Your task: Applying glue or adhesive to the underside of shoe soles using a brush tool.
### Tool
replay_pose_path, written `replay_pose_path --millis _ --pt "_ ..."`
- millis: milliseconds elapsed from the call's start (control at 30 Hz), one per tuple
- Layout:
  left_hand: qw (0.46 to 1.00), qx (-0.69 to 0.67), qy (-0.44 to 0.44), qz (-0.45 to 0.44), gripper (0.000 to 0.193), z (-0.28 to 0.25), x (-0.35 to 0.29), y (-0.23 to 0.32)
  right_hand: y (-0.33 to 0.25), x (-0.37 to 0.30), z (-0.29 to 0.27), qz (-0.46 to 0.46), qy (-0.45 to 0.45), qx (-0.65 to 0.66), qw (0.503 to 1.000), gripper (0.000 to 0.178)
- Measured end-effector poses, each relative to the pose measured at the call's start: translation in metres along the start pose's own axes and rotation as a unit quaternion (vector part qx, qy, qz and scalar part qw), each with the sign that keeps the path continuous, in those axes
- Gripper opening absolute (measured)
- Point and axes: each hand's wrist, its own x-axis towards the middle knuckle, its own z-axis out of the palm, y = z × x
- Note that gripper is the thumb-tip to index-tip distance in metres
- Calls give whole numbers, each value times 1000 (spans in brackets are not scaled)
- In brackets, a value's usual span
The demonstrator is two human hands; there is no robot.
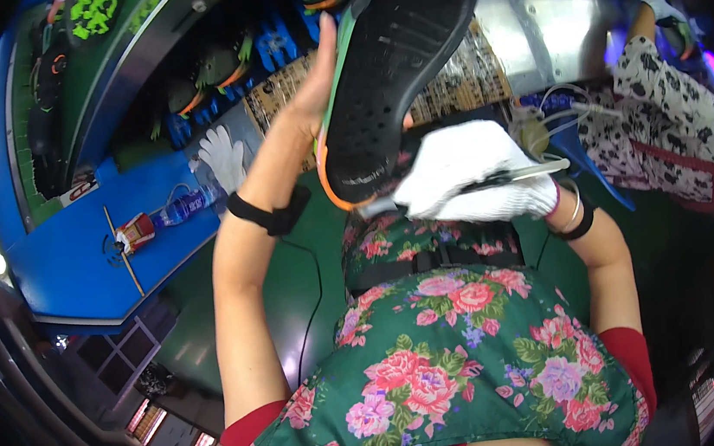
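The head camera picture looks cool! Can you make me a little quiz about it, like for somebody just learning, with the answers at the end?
1. True or false: the left hand, which holds the shoe, wears a glove.
2. Where is the slim tool?
A) lying on the table
B) in the right hand
C) in the left hand
3. What colour is the table that the bottle lies on?

Key:
1. False; that hand is bare.
2. B
3. Blue

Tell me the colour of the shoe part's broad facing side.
The shoe part is black on that side, best seen in the head view.
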Motion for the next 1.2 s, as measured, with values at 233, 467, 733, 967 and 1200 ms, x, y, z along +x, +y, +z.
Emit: replay_pose_path --millis 233,467,733,967,1200 --pt "971 -209 -19 113 66 9 -5 -58 -17 4 -15 109 332 -29 936 16" --pt "979 46 170 105 52 18 -26 -98 -18 -4 -27 -11 154 -249 956 21" --pt "915 -342 -25 210 90 35 -44 -97 -28 -10 10 -59 270 -315 908 20" --pt "944 -240 -36 225 85 48 -23 -98 -44 -4 0 -71 308 -329 890 18" --pt "929 -289 -55 224 102 66 -5 -97 -54 30 -22 -125 268 -389 872 32"
